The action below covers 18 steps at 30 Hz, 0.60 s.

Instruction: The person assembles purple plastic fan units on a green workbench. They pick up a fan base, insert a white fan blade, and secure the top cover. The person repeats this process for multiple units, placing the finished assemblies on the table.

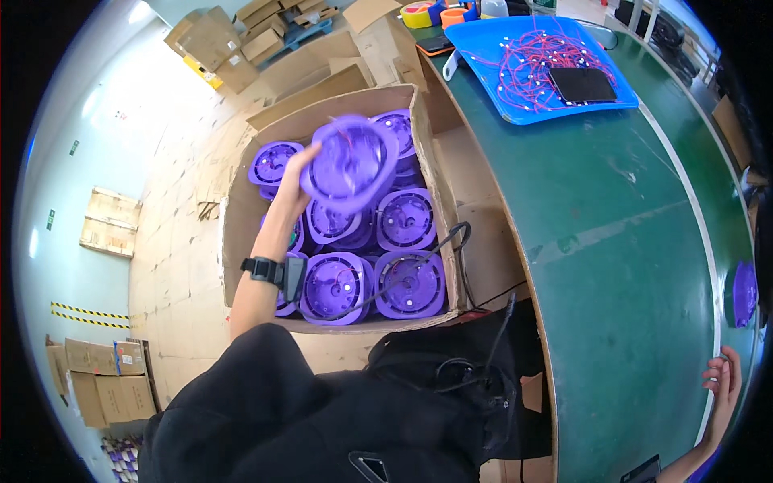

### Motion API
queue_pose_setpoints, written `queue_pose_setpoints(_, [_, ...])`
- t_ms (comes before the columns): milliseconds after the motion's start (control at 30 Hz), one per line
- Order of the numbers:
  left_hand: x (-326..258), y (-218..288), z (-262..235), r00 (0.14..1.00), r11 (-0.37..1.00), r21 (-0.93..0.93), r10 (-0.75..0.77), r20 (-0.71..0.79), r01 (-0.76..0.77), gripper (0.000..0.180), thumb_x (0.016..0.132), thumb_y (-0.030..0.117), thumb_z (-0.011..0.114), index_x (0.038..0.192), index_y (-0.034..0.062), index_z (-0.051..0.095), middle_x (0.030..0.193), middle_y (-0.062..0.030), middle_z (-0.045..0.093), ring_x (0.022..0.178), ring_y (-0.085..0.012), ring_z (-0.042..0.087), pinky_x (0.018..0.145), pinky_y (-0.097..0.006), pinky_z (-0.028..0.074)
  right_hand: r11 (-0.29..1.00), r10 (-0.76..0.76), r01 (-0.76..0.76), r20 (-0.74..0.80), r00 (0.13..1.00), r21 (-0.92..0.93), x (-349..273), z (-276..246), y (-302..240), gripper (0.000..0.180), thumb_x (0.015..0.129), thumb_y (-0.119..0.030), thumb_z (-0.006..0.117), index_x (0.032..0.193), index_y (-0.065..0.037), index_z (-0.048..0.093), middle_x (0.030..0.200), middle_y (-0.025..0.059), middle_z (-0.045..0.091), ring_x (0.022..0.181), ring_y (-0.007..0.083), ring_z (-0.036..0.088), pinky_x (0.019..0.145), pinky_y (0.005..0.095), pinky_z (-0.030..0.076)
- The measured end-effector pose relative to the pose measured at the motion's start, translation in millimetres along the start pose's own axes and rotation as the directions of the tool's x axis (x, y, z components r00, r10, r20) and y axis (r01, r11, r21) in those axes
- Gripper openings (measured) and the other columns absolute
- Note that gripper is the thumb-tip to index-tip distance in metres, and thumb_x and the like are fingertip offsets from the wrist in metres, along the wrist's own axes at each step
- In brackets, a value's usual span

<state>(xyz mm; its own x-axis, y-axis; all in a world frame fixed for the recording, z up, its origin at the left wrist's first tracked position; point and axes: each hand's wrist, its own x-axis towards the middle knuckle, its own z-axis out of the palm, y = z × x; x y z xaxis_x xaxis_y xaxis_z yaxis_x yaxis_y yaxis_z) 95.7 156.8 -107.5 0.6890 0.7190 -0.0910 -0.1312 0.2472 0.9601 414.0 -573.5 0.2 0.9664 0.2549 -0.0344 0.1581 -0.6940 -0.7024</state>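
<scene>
My left hand (291,171) reaches into an open cardboard box (241,211) and grips a purple round plastic housing (351,163) by its rim, lifted and tilted above the others. Several more purple housings (407,219) lie stacked inside the box. A black watch (262,268) sits on my left wrist. My right hand (722,380) rests with its fingers spread on the far edge of the green table (612,241), holding nothing. Another purple housing (744,293) lies just above that hand at the table's rim.
A blue tray (499,88) with red wires and a black pad stands at the far end of the table, tape rolls (419,14) behind it. Black cables (451,241) hang over the box's edge. Flattened and stacked cardboard boxes (217,40) lie on the floor.
</scene>
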Motion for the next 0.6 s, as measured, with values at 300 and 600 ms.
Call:
queue_pose_setpoints(300, [-33.3,2.2,242.6,0.697,0.754,0.133,0.504,0.509,-0.643,0.046,0.080,0.009,0.077,0.120,0.0044,0.054,0.112,-0.0062,0.059,0.104,-0.0164,0.060,0.090,-0.034,0.051,0.944,-0.180,0.173,-0.002,0.984,0.282,-16.2,36.3,-78.4,0.060,0.102,-0.048,0.040,0.148,-0.009,0.035,0.099,0.0070,0.060,0.076,0.0098,0.059,0.057,0.0184,0.048])
queue_pose_setpoints(600, [-96.1,8.8,472.7,-0.162,0.269,-0.551,0.776,0.610,-0.790,0.045,0.067,0.026,0.080,0.104,0.0098,0.062,0.104,-0.0071,0.063,0.099,-0.0284,0.059,0.077,-0.039,0.051,0.809,-0.137,0.036,0.128,0.982,0.587,-43.5,29.0,-117.9,0.075,0.096,-0.061,0.037,0.149,-0.008,0.032,0.124,0.0131,0.058,0.101,0.0195,0.063,0.076,0.0277,0.051])
